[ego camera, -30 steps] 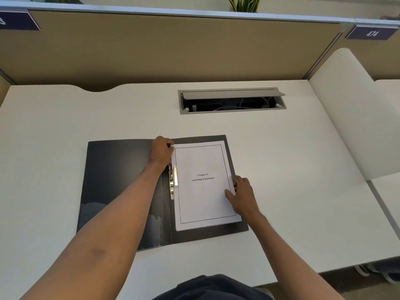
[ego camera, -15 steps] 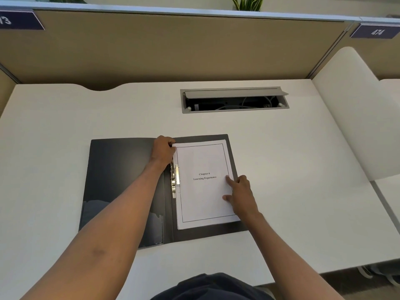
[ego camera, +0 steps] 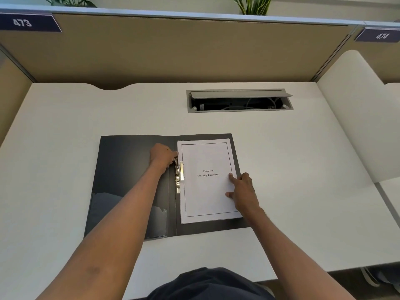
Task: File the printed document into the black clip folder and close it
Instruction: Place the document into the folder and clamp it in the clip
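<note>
One black clip folder (ego camera: 132,182) lies open and flat on the white table (ego camera: 65,131), and one printed document (ego camera: 207,180), a thin stack titled "Chapter 6 Learning Experience", sits on its right-hand half with its left edge just beside the single metal clip (ego camera: 179,177) along the spine. The left hand (ego camera: 162,155) is curled at the top of the clip, its fingers closed around the lever end, though how firmly it grips is hidden by the knuckles. The right hand (ego camera: 243,189) rests on the document's right margin, fingers spread and pressing flat, holding nothing but pinning the sheets in place. The paper looks light and limp and would probably slide or fan apart if pushed from one corner, so it seems best steered with flat fingertips near the outer edge while the bound edge slips under the clip bar. The clip is likely stiff and sprung, needing a firm hold on its lever and care for fingertips when it snaps down. The folder covers appear thin, smooth and flexible; the left cover is probably easiest lifted by its free outer edge to close. Two hands, one folder, one document, one clip are in view.
</note>
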Demonstrator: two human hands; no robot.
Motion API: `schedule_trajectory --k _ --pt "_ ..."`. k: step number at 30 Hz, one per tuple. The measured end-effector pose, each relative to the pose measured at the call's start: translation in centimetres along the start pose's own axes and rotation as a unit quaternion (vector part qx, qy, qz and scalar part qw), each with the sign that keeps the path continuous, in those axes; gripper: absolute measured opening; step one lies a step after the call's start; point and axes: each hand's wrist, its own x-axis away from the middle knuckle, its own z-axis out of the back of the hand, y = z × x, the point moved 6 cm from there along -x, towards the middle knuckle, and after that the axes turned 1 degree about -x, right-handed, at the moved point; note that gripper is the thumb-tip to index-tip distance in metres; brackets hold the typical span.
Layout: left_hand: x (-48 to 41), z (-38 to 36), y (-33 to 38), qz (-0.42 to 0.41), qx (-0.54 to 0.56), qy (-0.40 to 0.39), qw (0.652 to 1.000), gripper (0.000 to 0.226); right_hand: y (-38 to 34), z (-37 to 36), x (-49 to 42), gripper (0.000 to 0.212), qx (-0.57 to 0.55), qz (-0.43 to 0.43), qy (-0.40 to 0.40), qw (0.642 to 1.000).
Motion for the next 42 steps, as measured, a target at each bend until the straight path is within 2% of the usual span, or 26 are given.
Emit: schedule_trajectory --k 4,8,13,22,27,33,42 --pt "1.7 0.2 -0.1 0.03 0.099 0.001 0.995 0.015 0.1 0.0 -0.1 0.07 0.009 -0.002 0.0 1.0" --pt "3.7 0.3 -0.9 0.013 0.156 0.004 0.988 0.015 0.0 -0.1 -0.2 0.07 0.007 0.003 0.004 1.0" --pt "6.3 0.3 -2.8 0.012 0.169 0.041 0.985 0.011 -0.1 -0.2 -0.3 0.07 0.014 0.003 0.006 1.0" --pt "10.1 -0.7 -6.4 0.061 0.226 0.044 0.971 0.005 -0.1 -0.3 -0.4 0.071 0.008 -0.002 0.012 1.0" --pt "10.4 -0.5 -7.8 0.06 0.192 0.05 0.978 0.006 0.0 -0.3 -0.5 0.071 0.008 -0.001 0.011 1.0" --pt "10.4 -0.8 -8.6 0.026 0.1 0.066 0.992 0.027 -0.1 -0.3 -0.4 0.072 0.003 0.001 0.017 1.0" --pt "10.6 -1.1 -7.8 0.007 0.016 0.076 0.997 0.032 -0.1 -0.3 -0.4 0.075 0.001 0.0 0.016 1.0"
